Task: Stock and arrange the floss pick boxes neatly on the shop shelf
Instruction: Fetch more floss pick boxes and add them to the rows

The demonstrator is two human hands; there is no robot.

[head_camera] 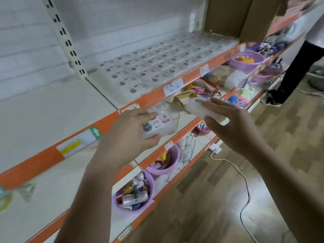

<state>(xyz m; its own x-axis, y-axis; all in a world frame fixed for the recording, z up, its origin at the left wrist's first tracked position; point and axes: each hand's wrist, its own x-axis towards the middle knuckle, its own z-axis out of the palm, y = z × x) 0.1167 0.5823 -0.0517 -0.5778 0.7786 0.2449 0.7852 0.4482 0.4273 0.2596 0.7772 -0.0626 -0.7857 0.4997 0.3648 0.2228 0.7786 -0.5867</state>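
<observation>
My left hand point(126, 132) grips a clear floss pick box point(158, 124) with a cartoon label, in front of the orange edge of the top shelf point(52, 106). My right hand point(233, 125) holds a second, blurred floss pick box point(198, 106) between thumb and straight fingers, a little right of the first. Several floss pick boxes point(161, 62) lie in tidy rows on the right half of the top shelf. The left half of that shelf is bare.
Lower shelves carry purple plastic bowls point(135, 193) of small goods and mixed packets point(210, 85). Cardboard boxes point(233, 14) stand at the shelf's far end. Another person's leg point(294, 72) is at the right. A cable point(245, 190) runs over the wooden floor.
</observation>
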